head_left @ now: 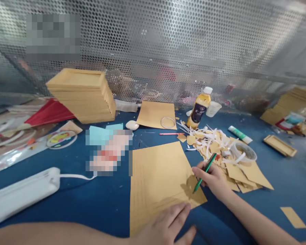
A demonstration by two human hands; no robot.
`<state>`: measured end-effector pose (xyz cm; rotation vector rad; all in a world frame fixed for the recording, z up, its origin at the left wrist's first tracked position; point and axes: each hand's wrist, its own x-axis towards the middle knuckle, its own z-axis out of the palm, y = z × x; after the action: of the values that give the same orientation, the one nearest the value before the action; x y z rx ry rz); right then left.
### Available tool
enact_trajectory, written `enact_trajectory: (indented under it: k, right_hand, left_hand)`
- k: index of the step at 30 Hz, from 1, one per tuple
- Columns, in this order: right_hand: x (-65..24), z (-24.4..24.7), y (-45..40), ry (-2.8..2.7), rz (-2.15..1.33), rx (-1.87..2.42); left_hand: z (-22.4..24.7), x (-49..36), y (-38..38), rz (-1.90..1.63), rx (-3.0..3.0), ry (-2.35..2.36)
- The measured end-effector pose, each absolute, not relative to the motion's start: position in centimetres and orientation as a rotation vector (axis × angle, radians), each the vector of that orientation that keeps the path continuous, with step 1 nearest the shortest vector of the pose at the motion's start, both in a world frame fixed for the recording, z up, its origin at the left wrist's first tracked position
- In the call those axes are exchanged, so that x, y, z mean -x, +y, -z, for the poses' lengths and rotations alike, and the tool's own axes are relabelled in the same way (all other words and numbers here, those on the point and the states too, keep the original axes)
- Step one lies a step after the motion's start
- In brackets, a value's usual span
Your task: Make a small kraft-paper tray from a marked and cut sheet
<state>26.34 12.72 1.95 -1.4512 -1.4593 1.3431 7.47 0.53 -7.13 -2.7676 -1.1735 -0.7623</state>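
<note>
Left hand (167, 221) lies palm-down, fingers parted, over the near edge of the brown sheet (158, 170), which rests on the blue table (104, 200). The right hand (212, 177) pinches a green pen (199, 182) above the sheet's right side. A blue stretch separates the sheet's left edge from a white power strip (22, 195); paper scraps (214, 147) crowd near the sheet's right edge.

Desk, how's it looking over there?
Right hand holding slim green writing tool over flat tan cardboard sheet. Left hand across its near edge. White paper strips alongside.
</note>
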Motion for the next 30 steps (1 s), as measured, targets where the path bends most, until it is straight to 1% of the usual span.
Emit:
enact_trajectory:
  k: [3, 6, 9, 11, 13, 16, 21, 26, 30]
  right_hand:
    - [-26.6, -1.5, 12.6, -1.479, -1.324, 1.468]
    - [-26.9, -1.1, 12.5, -1.489, -1.344, 1.421]
    - [-26.9, -1.2, 12.2, -1.439, -1.418, 1.377]
    - [-26.7, -1.5, 12.0, -1.424, -1.463, 1.374]
    - [-26.5, -1.9, 11.8, -1.432, -1.453, 1.379]
    - [-26.4, -2.2, 11.7, -1.475, -1.384, 1.386]
    - [-26.6, -2.4, 11.4, -1.510, -1.379, 1.382]
    - [-26.9, -2.9, 10.9, -1.354, -1.516, 1.283]
    - [-27.5, -3.2, 9.8, -1.315, -1.431, 1.300]
  left_hand:
    - [5.4, -6.4, 1.1, 0.746, 2.797, -1.096]
    - [3.3, -5.1, 2.0, 0.720, 2.853, -0.821]
    - [2.7, -5.1, 2.5, 0.701, 2.748, -0.731]
    - [2.9, -5.4, 2.4, 0.766, 2.693, -0.725]
    - [3.0, -5.4, 2.1, 0.725, 2.714, -0.741]
    - [1.9, -4.9, 1.7, 0.453, 2.858, -0.773]
    - [-0.8, -4.3, 1.8, 0.314, 3.076, -0.891]
    - [-2.2, -4.0, 3.1, 0.376, 3.267, -0.940]
    - [-2.0, -3.7, 4.4, 0.319, 3.345, -0.983]
